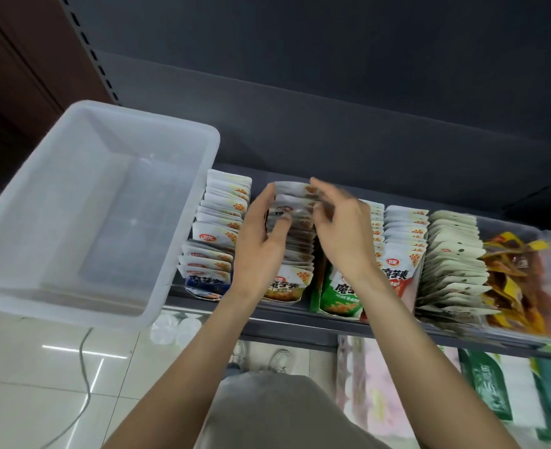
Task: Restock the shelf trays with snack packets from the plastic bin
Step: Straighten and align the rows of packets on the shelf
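Now, what we see, line by line:

Left hand: our left hand (261,241) reaches up to the second row of packets (295,254) on the shelf; thumb at the row's left edge near the back, fingers curled onto the packet tops, so it grips the rear part of that row.

Right hand: our right hand (342,231) is at the right side of the same row, fingers bent and blurred by motion; they seem to pinch the tops of the rearmost packets, but we cannot tell for sure.

Snack packets: white pouches with red logo and Chinese lettering, standing upright in files from front to back; the first row (215,234) is at the left with a blue-fronted pouch, then the row we hold with an orange front, then a green-fronted row (339,296), then a red-fronted row (403,254).

Further right: a row of plain pale packets (452,264), then a tray of yellow and brown wrapped snacks (510,280).

Plastic bin: the translucent white bin (83,202) sits left of the rows, just beside the first one; we see no packets in it.

Shelf: the dark shelf edge (300,322) runs under the rows; more goods hang below it.

Floor: pale glossy tiles (40,384) with a thin grey cable (84,377) across them.
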`<action>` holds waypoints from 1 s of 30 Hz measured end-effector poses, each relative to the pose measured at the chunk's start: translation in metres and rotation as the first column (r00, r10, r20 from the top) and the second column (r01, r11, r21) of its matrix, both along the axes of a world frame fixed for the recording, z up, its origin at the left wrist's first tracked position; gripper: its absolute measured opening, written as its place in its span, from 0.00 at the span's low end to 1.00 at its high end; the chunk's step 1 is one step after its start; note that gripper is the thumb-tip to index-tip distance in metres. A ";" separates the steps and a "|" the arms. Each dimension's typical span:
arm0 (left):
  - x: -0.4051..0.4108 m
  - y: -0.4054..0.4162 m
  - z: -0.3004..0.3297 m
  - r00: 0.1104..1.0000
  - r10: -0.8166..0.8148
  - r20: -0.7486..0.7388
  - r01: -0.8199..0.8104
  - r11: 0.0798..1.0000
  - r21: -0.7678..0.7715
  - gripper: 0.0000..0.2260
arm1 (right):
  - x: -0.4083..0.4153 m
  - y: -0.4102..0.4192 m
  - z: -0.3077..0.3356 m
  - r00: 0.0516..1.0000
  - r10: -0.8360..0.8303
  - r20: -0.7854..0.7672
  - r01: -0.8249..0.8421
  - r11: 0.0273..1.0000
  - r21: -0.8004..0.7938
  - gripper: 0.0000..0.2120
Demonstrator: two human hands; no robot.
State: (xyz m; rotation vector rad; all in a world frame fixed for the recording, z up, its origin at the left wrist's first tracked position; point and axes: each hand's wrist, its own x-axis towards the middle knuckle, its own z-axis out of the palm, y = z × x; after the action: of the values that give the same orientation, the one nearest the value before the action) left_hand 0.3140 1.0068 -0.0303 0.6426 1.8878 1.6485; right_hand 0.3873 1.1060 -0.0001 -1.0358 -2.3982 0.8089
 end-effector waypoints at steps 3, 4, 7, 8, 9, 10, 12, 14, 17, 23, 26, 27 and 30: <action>-0.003 0.004 -0.005 0.995 -0.014 -0.098 0.001 0.991 -0.132 0.19 | -0.001 0.003 -0.008 0.986 0.058 0.157 -0.075 0.992 0.105 0.17; -0.004 0.005 -0.007 0.992 -0.032 -0.120 0.012 0.987 -0.162 0.19 | 0.000 0.003 -0.012 0.978 0.076 0.195 -0.101 0.988 0.120 0.17; -0.004 0.008 -0.008 0.982 -0.073 -0.172 0.036 0.977 -0.209 0.20 | 0.002 0.007 -0.016 0.979 0.075 0.189 -0.099 0.987 0.123 0.17; -0.004 0.009 -0.008 0.980 -0.085 -0.182 0.043 0.974 -0.223 0.21 | 0.001 0.010 -0.014 0.984 0.060 0.167 -0.082 0.989 0.126 0.17; -0.003 0.010 -0.008 0.975 -0.097 -0.201 0.046 0.968 -0.247 0.22 | -0.001 0.013 -0.012 0.986 0.048 0.159 -0.070 0.988 0.137 0.17; -0.002 0.011 -0.007 0.967 -0.112 -0.228 0.046 0.960 -0.275 0.22 | -0.005 0.016 -0.011 0.985 0.043 0.170 -0.069 0.987 0.148 0.17; 0.000 0.011 -0.006 0.958 -0.128 -0.255 0.046 0.951 -0.307 0.23 | -0.013 0.023 -0.012 0.974 0.067 0.218 -0.100 0.984 0.144 0.16; 0.003 0.011 -0.007 0.972 -0.120 -0.203 0.056 0.953 -0.298 0.24 | -0.019 0.027 -0.014 0.963 0.096 0.251 -0.133 0.982 0.135 0.12; 0.008 0.009 -0.004 0.991 -0.101 -0.092 0.077 0.970 -0.230 0.25 | -0.020 0.031 -0.016 0.960 0.093 0.266 -0.141 0.975 0.169 0.10; 0.008 0.002 -0.008 0.989 -0.035 0.141 0.045 0.996 -0.071 0.23 | -0.010 0.020 -0.014 0.975 0.054 0.214 -0.034 0.995 -0.097 0.19; 0.004 -0.004 -0.016 0.950 -0.001 0.312 0.004 1.000 -0.009 0.22 | 0.001 -0.007 -0.018 0.992 -0.106 -0.070 0.044 0.803 -0.594 0.25; 0.005 -0.006 -0.016 0.932 -0.001 0.364 -0.003 1.000 0.011 0.22 | 0.005 -0.016 -0.022 0.972 -0.193 -0.134 0.041 0.702 -0.710 0.25; 0.008 -0.009 -0.018 0.907 -0.037 0.420 0.033 0.999 0.017 0.21 | 0.012 -0.035 -0.030 0.936 -0.250 -0.248 -0.061 0.579 -0.813 0.25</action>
State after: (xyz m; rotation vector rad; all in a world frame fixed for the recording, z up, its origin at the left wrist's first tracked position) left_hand 0.3224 0.9981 -0.0479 0.2879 1.5466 1.6184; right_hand 0.3994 1.0705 -0.0305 -1.1729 -1.5988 1.9787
